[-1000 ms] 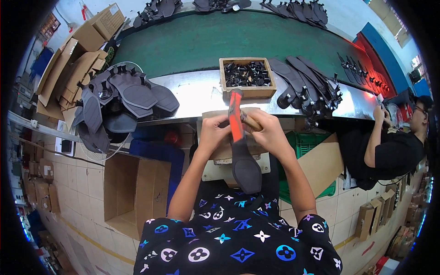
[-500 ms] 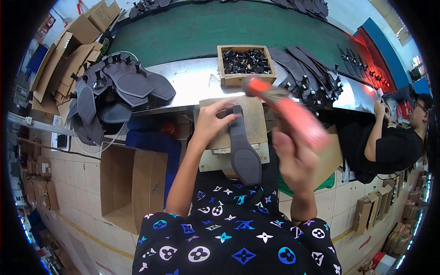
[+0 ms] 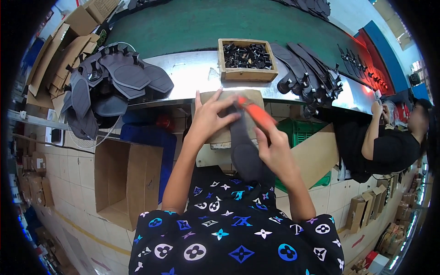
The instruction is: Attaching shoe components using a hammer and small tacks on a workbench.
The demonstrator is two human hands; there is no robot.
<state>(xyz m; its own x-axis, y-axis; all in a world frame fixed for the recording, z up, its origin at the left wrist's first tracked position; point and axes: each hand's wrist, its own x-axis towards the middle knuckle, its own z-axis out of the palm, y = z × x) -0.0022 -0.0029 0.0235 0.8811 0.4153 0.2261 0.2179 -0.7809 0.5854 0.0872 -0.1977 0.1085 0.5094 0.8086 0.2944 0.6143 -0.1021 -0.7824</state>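
A long dark grey shoe sole (image 3: 243, 146) lies on a small tan work board (image 3: 217, 135) in front of me. My left hand (image 3: 208, 117) presses on the sole's upper end, fingers spread. My right hand (image 3: 275, 151) grips a red-orange handled tool (image 3: 256, 114) whose tip is down at the sole's top, close to my left fingers. Behind the board stands a wooden box (image 3: 247, 73) of small black parts.
A pile of dark soles (image 3: 114, 87) lies on the metal bench at the left, more soles (image 3: 307, 73) at the right. A green conveyor belt (image 3: 201, 23) runs behind. An open cardboard box (image 3: 123, 178) stands below left. Another person (image 3: 389, 137) sits at the right.
My right hand, raised and swinging the tool half a second ago, has come back down to the sole's top. My left hand stays on the sole.
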